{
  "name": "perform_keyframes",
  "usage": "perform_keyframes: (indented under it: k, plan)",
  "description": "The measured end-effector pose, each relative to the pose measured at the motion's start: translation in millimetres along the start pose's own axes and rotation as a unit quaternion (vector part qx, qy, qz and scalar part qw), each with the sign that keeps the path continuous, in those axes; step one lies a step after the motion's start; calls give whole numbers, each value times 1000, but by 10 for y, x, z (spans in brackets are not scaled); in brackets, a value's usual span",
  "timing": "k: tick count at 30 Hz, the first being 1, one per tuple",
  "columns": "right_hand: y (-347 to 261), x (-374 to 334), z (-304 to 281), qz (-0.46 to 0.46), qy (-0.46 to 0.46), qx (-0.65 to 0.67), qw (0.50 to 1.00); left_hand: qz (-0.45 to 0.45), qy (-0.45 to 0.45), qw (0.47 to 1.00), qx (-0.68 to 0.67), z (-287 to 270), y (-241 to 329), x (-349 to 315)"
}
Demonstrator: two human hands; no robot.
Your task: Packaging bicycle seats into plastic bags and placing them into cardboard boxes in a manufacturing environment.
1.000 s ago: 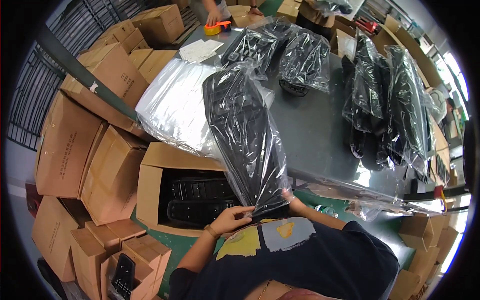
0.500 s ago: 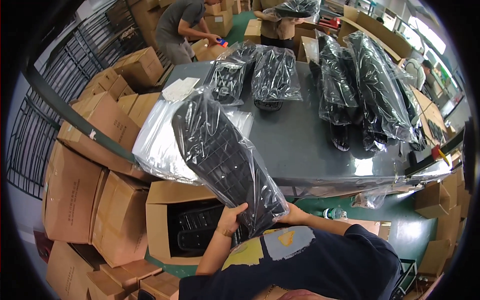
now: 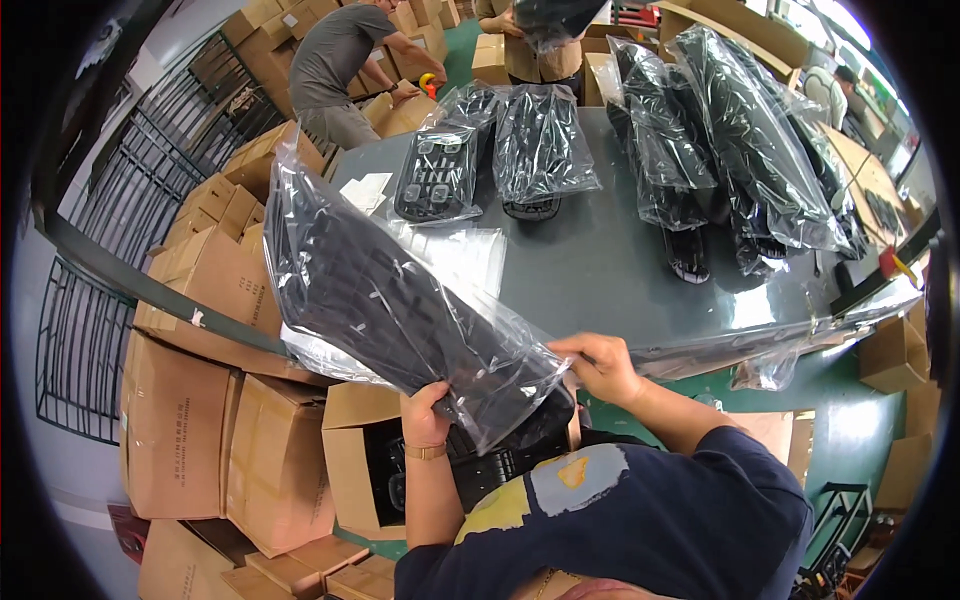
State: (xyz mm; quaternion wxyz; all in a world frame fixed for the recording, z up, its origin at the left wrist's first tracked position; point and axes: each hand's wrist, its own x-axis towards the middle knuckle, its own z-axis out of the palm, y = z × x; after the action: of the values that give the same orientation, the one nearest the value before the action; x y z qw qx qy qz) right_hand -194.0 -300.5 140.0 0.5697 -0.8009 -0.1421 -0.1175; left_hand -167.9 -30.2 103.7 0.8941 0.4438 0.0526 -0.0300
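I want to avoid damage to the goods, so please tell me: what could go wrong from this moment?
The long black part in the clear bag might slip: the left hand grips the bag's lower edge, and the right hand pinches near its end. If it fell, it could knock the black parts in the open carton below. Its far end, near the flat plastic sheets on the table, might push them out of place.

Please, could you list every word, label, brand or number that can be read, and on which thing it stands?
Upper left carton: dark print, too small to read surely.
Carton below it: line of characters, too small.
Lowest left carton: faint print, blurred.
White sheets: nothing readable.
Bagged part: no text made out.
So I quote none.
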Motion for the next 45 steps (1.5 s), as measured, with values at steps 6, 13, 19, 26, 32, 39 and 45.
perform_keyframes:
  k: [6,13,19,26,32,39,45]
  plan:
    - [402,-426,-277,62,-60,-19,996,5,14,998,54,-236,43,104]
    - [0,359,541,43,-94,-16,995,93,50,982,155,159,202,437]
    - [498,806,1243,183,-133,431,874,203,80,922,319,538,567,691]
    - [663,1486,1514,185,-136,645,729,250,109,724,633,1064,899,1451]
    - [788,2202,1392,187,-196,784,558,262,28,662,701,1568,1072,2053]
    - [1112,3106,1492,134,-94,848,503,303,-33,433,848,2047,761,2755]
    - [1409,3821,1756,-22,1,920,392,447,-84,281,845,2237,219,3342]
